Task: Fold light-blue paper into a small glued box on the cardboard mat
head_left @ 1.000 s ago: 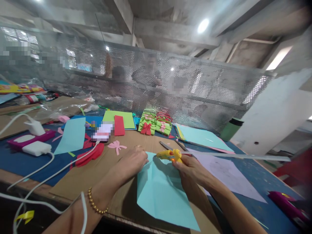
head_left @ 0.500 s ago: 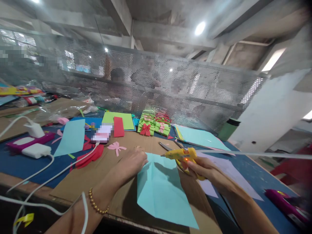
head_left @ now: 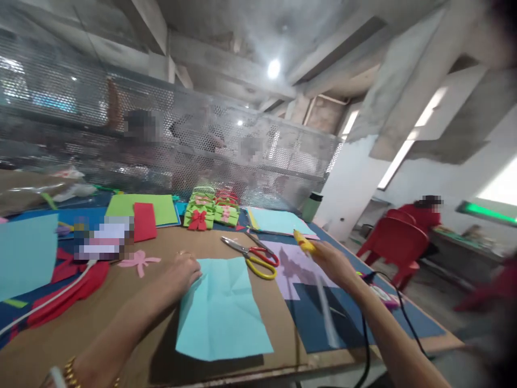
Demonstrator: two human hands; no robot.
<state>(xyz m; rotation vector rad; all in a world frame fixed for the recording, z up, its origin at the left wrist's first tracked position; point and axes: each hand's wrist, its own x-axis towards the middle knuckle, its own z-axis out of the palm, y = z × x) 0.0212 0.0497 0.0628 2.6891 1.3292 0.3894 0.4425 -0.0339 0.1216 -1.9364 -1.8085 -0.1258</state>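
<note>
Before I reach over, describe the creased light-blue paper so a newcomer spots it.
Find the brown cardboard on the blue tabletop. On it, the left hand touches a corner of the light-blue sheet. Fold creases set it apart from the smooth light-blue paper at far left.

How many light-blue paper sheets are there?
3: the middle sheet by the left hand, the far-left sheet, and the top sheet of the back stack, which may hide more.

Perforated screen [head_left: 283, 175] spans upper left to centre; lit ceiling lamp [head_left: 273, 69], top centre; white-based pillar [head_left: 347, 196], right of centre; red chair [head_left: 393, 242], right.
</note>
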